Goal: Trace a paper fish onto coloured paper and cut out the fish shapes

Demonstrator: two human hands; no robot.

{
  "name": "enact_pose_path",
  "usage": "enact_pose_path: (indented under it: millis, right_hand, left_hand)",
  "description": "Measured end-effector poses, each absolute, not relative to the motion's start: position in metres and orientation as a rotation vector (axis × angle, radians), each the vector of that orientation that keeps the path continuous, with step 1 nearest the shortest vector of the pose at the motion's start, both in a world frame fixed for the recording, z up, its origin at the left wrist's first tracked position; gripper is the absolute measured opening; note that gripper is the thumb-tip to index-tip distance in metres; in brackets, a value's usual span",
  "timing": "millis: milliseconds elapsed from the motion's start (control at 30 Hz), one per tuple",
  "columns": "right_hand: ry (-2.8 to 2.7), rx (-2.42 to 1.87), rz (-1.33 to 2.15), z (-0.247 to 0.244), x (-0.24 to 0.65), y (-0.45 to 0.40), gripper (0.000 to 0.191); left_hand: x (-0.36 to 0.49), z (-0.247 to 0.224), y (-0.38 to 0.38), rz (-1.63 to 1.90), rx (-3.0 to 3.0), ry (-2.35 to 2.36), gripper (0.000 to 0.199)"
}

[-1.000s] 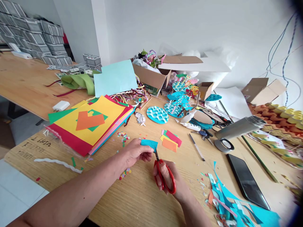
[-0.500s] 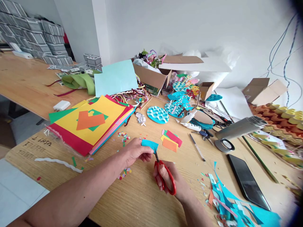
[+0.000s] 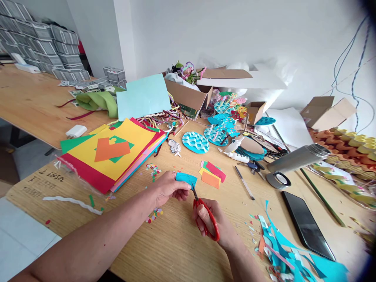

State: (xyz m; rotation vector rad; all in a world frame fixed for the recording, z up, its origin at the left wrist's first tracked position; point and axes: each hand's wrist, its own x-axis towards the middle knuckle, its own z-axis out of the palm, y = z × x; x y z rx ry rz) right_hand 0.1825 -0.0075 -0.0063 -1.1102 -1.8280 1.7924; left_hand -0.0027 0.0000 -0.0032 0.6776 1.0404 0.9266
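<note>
Between the thumb and fingers of my left hand (image 3: 172, 187) is a small piece of blue paper (image 3: 186, 179), held a little above the table. My right hand (image 3: 216, 223) is closed around the red handles of a pair of scissors (image 3: 216, 230). The scissor blades point up and away from me, and they meet the lower right edge of the blue paper close to my left fingertips. Beyond the hands, to the right, lie several small paper rectangles, with an orange one (image 3: 210, 179) at the front. Paper dots (image 3: 155, 215) are scattered beside my left wrist.
A stack of coloured paper sheets (image 3: 88, 160) lies to the left. At the right are a pen (image 3: 244, 182), a black phone (image 3: 308, 225), a grey flask (image 3: 298, 158) and blue paper scraps (image 3: 282, 254). Wavy blue ovals (image 3: 196, 142) and cardboard boxes (image 3: 185, 94) stand behind.
My right hand and the scissors have shifted very slightly to the right. The blue paper has tilted a little in my left hand, which stays in nearly the same place.
</note>
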Motion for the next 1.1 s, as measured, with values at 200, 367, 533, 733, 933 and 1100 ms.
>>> enact_pose_path:
  millis: [200,367,533,733,933,1100]
  right_hand:
    - [-1.818,-1.091,1.802,-0.0068,0.1829,-0.0088,0.059]
    - [-1.826,-1.089,1.834,-0.0088,0.1836,-0.0094,0.060]
    - [-1.828,-1.109,1.845,-0.0115,0.1844,-0.0090,0.060]
    - [-1.834,-1.149,1.824,-0.0089,0.1836,-0.0094,0.061]
    - [-1.833,-1.166,1.821,-0.0045,0.1811,-0.0088,0.060]
    - [-1.848,-1.145,1.805,-0.0018,0.1801,-0.0092,0.059]
  left_hand:
    - [-0.0011,-0.0024,0.0005,0.934,0.676,1.048,0.020]
    - [0.0000,-0.0004,-0.0007,0.924,0.708,1.089,0.020]
    - [0.0003,0.0001,-0.0014,0.935,0.724,1.105,0.020]
    - [-0.0002,-0.0001,-0.0013,0.942,0.735,1.114,0.019]
    - [0.0007,0.0009,-0.0018,0.937,0.728,1.129,0.020]
    - [0.0011,0.0012,-0.0016,0.935,0.723,1.130,0.020]
